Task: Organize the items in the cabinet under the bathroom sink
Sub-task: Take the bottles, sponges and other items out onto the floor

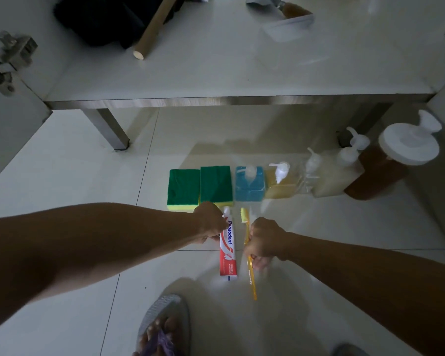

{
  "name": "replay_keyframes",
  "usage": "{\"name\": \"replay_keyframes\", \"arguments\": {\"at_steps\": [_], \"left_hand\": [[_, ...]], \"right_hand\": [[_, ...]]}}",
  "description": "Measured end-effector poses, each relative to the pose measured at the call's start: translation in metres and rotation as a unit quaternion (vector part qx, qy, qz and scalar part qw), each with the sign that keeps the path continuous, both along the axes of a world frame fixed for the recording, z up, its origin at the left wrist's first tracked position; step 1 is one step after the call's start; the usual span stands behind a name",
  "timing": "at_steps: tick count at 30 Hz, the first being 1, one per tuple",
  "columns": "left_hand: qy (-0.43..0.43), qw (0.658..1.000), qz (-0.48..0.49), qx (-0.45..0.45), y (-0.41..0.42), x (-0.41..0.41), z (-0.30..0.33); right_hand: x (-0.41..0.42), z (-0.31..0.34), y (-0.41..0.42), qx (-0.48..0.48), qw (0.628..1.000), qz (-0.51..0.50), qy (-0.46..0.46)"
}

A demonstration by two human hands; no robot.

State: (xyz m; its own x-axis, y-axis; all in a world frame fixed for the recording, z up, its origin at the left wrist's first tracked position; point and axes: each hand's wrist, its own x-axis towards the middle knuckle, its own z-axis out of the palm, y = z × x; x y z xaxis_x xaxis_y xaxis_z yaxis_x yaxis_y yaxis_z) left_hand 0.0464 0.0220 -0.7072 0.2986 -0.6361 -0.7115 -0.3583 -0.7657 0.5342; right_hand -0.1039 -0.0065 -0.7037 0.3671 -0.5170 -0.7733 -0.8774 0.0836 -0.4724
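Floor row at 12 o'clock of the hands, left to right: two green sponges, blue pump bottle, amber pump bottle, two pale pump bottles, brown jar with white lid. Left hand fingers curled, pinching toothpaste tube near its cap end, tube flat on tile. Right hand at 3 o'clock of it, fingers curled round yellow toothbrush, bristles toward 12. Sandalled foot at 6.

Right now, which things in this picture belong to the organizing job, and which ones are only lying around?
Belongs to the job:
- toothpaste tube, held by the left hand
- yellow toothbrush, held by the right hand
- two green sponges
- row of pump bottles

Just lying about:
- cardboard tube on the cabinet shelf
- grey slipper
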Motion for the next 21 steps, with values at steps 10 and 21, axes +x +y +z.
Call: {"name": "replay_keyframes", "arguments": {"at_steps": [10,21], "left_hand": [[-0.07,0.997,-0.011,-0.014,0.0,-0.003,-0.011],[-0.068,0.974,-0.203,0.078,-0.048,0.015,0.092]], "right_hand": [[-0.002,-0.006,-0.007,-0.001,1.0,0.008,-0.009],[0.002,0.107,-0.084,-0.08,0.996,0.036,-0.025]]}}
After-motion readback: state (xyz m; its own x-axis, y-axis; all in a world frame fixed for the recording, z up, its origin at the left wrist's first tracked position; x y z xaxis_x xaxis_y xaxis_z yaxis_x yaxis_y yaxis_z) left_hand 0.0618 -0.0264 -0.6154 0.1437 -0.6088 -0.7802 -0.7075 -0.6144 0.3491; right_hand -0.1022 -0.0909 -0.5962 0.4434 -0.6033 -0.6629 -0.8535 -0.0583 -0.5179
